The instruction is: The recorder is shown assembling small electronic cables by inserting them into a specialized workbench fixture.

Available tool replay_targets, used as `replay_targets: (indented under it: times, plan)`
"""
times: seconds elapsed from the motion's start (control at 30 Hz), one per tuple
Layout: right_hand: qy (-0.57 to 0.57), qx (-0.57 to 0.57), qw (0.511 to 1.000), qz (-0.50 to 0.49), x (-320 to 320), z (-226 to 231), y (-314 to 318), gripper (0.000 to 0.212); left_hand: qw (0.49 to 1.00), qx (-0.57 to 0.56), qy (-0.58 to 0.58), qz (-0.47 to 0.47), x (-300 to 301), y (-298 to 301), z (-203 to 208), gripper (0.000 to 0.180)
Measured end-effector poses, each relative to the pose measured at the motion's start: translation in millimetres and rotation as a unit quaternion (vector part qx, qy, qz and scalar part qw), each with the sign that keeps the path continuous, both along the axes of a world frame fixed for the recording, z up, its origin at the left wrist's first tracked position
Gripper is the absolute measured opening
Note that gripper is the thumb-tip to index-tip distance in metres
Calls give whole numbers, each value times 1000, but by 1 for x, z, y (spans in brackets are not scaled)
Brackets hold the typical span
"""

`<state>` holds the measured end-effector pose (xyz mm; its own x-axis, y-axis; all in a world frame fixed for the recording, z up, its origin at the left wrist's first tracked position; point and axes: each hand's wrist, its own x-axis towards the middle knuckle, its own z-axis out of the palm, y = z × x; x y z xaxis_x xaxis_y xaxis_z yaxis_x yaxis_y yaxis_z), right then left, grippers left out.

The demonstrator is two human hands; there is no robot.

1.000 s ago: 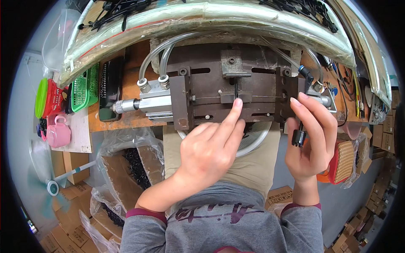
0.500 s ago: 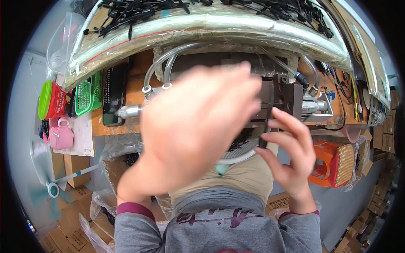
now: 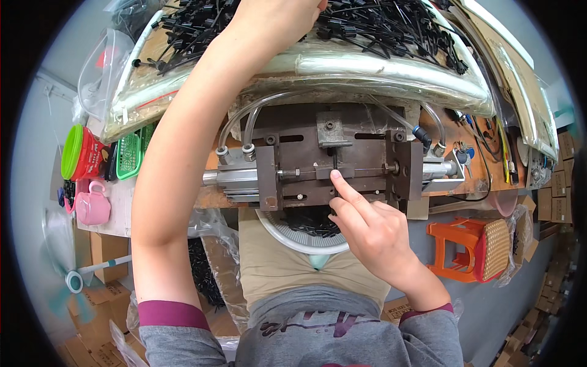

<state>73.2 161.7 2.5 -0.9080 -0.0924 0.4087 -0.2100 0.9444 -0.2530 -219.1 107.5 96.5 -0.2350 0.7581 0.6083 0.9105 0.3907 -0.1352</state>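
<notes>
One bare right hand points its straight index finger toward eleven o'clock, the tip at a slim black rod in the middle of a brown metal fixture; whether the curled fingers grip anything, I cannot tell. Silver metal cylinders sit at the fixture's nine and three o'clock, a round white basket near six. Farther toward eleven, the bare left hand, grip unclear, is over heaped black plastic parts.
</notes>
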Motion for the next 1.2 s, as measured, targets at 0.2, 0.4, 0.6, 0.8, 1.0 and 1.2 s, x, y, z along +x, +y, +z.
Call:
replay_targets:
  times: [0.2, 0.4, 0.6, 0.8, 1.0, 1.2]
  plan:
    - [-31, -43, 998, 16, -1, 14, 1, 22, 997, -11, -72, -22, 7, -12, 0, 15]
    - [16, -132, 991, 1, -16, 48, 27, 28, 972, 95, -211, -42, 35, -38, 23, 16]
    - [148, -29, 988, -23, -95, 100, 66, 20, 975, 152, -151, -52, 78, -85, 16, 9]
    - [30, 252, 966, -54, -185, 121, 100, 25, 955, 201, -208, -60, 145, -106, -4, 7]
    - [-248, 240, 934, -88, -209, 153, 70, 28, 949, 202, -234, -66, 187, -120, -31, 21]
    - [-189, 152, 970, -35, -196, 156, 75, 40, 876, 217, -423, -83, 203, -130, -46, 34]
